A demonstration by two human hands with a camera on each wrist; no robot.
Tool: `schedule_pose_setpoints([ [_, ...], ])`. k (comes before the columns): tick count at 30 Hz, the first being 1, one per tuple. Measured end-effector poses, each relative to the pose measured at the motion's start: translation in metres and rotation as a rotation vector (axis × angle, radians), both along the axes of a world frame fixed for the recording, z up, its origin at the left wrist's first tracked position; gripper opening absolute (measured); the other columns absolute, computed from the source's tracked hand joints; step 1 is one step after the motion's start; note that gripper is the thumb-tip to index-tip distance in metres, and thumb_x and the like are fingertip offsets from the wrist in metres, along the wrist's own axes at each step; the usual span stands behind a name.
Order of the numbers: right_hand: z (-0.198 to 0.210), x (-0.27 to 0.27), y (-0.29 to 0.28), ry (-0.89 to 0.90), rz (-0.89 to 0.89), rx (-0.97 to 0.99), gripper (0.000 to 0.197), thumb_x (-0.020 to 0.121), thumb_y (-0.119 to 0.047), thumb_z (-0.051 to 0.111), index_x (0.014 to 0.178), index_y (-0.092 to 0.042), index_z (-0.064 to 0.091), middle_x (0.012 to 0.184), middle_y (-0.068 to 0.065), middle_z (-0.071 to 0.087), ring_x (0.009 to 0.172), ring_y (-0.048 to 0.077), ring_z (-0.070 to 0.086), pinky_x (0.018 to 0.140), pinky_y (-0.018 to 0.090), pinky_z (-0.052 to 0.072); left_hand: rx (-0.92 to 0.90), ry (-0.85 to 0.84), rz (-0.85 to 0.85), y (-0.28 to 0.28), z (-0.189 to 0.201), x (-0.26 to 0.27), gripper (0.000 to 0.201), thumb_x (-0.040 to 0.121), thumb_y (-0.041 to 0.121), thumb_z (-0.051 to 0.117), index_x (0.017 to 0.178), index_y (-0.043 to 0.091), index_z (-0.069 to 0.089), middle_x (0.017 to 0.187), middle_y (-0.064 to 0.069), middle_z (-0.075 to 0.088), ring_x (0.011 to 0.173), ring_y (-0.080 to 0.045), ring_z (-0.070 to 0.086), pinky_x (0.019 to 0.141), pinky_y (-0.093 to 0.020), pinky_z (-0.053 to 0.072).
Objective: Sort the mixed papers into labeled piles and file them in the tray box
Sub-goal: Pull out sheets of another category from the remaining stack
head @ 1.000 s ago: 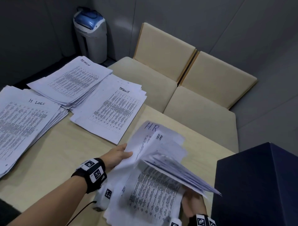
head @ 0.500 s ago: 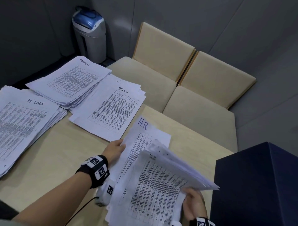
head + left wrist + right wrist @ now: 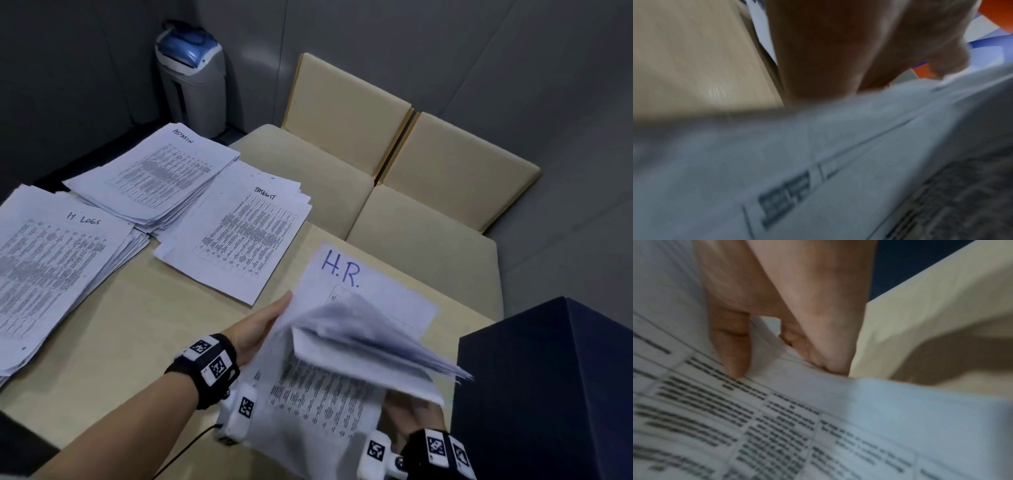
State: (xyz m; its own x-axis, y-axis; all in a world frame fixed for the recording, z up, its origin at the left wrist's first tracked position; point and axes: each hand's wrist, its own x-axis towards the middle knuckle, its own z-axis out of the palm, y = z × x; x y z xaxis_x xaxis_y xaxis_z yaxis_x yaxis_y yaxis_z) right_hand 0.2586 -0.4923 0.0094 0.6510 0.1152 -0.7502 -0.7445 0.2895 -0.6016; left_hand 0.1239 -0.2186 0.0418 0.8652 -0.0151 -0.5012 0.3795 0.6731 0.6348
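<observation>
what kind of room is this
Probably a small office or meeting room: a wooden table bears hand-labelled paper piles, a paper shredder stands in the corner, and cushioned bench seats line grey panelled walls.

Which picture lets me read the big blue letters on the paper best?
The head view: the blue H.R. label sits clear at the sheet's top. Both wrist views show only blurred printed paper close up beside each hand, with no blue letters in sight.
</observation>
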Motion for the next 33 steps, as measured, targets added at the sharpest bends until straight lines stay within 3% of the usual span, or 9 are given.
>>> schedule_pose_setpoints([
  [4, 0.026, 0.002, 0.023, -0.068, 0.158, 0.02, 0.027, 0.056, 0.0, 0.07, 0.081, -0.007, 0.064, 0.085, 0.013, 0.056, 0.079, 0.027, 0.056, 0.083, 0.035, 0.047, 0.349, -0.131, -0.073, 0.006, 0.013, -0.015, 0.075, 0.074, 0.067, 0.069, 0.132, 0.02, 0.059, 0.13, -0.005, 0.066, 0.123, -0.023, 0.06, 0.102, -0.043, 0.047],
  [7, 0.079, -0.02, 0.046, -0.334, 0.245, 0.028, 0.028, 0.077, 0.005, 0.061, 0.103, -0.006, 0.064, 0.102, 0.015, 0.071, 0.092, 0.034, 0.066, 0.084, 0.042, 0.055, 0.51, -0.164, 0.059, -0.004, 0.03, -0.008, 0.044, 0.079, 0.029, 0.078, 0.115, 0.008, 0.063, 0.107, -0.011, 0.073, 0.098, -0.027, 0.07, 0.088, -0.043, 0.058],
  [9, 0.111, -0.036, 0.06, -0.536, 0.219, 0.064, 0.03, 0.088, 0.002, 0.058, 0.116, -0.007, 0.062, 0.105, 0.012, 0.074, 0.096, 0.03, 0.07, 0.083, 0.041, 0.058, 0.596, -0.181, 0.241, -0.012, 0.044, 0.0, 0.04, 0.082, 0.029, 0.075, 0.104, -0.001, 0.062, 0.092, -0.016, 0.067, 0.082, -0.03, 0.065, 0.077, -0.042, 0.058],
  [12, 0.137, -0.05, 0.069, -0.782, 0.064, -0.081, 0.016, 0.093, -0.008, 0.06, 0.107, -0.012, 0.066, 0.096, -0.001, 0.076, 0.09, 0.017, 0.072, 0.069, 0.024, 0.057, 0.625, -0.323, 0.413, -0.021, 0.076, 0.007, 0.039, 0.081, 0.023, 0.079, 0.104, -0.005, 0.066, 0.095, -0.023, 0.07, 0.085, -0.028, 0.067, 0.079, -0.041, 0.055],
  [15, 0.148, -0.058, 0.071, -0.953, 0.006, -0.174, 0.019, 0.093, -0.015, 0.062, 0.112, -0.014, 0.066, 0.103, -0.007, 0.075, 0.098, 0.009, 0.069, 0.082, 0.023, 0.054, 0.653, -0.445, 0.538, -0.024, 0.103, 0.003, 0.038, 0.074, 0.005, 0.083, 0.11, 0.007, 0.07, 0.101, -0.012, 0.075, 0.097, -0.025, 0.072, 0.086, -0.036, 0.058],
  [18, 0.136, -0.065, 0.071, -0.947, 0.053, -0.191, 0.025, 0.088, -0.01, 0.067, 0.113, -0.015, 0.065, 0.099, -0.006, 0.074, 0.096, 0.005, 0.069, 0.077, 0.015, 0.052, 0.685, -0.44, 0.61, -0.021, 0.098, 0.0, 0.049, 0.068, 0.012, 0.088, 0.111, 0.005, 0.065, 0.101, -0.01, 0.073, 0.094, -0.025, 0.071, 0.083, -0.035, 0.058],
  [23, 0.104, -0.067, 0.075, -0.79, 0.25, -0.283, 0.027, 0.081, -0.015, 0.076, 0.1, -0.03, 0.063, 0.1, -0.01, 0.07, 0.098, 0.007, 0.065, 0.088, 0.028, 0.049, 0.734, -0.321, 0.589, -0.022, 0.088, 0.001, 0.047, 0.069, 0.007, 0.088, 0.103, 0.006, 0.056, 0.087, 0.001, 0.066, 0.078, -0.013, 0.064, 0.074, -0.033, 0.056],
  [28, 0.112, -0.055, 0.086, -0.833, 0.272, -0.331, 0.012, 0.087, -0.025, 0.07, 0.099, -0.024, 0.068, 0.103, -0.01, 0.07, 0.101, 0.014, 0.066, 0.093, 0.04, 0.054, 0.754, -0.333, 0.568, -0.007, 0.097, -0.012, 0.055, 0.074, 0.012, 0.085, 0.115, 0.009, 0.048, 0.105, -0.002, 0.061, 0.086, -0.008, 0.063, 0.076, -0.03, 0.056],
  [33, 0.136, -0.053, 0.109, -0.749, 0.256, -0.026, 0.042, 0.089, -0.025, 0.066, 0.126, -0.007, 0.059, 0.121, 0.008, 0.067, 0.093, 0.008, 0.071, 0.076, 0.025, 0.059, 1.176, -0.031, 0.286, 0.045, 0.076, -0.078, 0.065, 0.079, 0.068, 0.065, 0.119, 0.02, 0.05, 0.108, 0.006, 0.069, 0.091, -0.009, 0.068, 0.082, -0.041, 0.057],
])
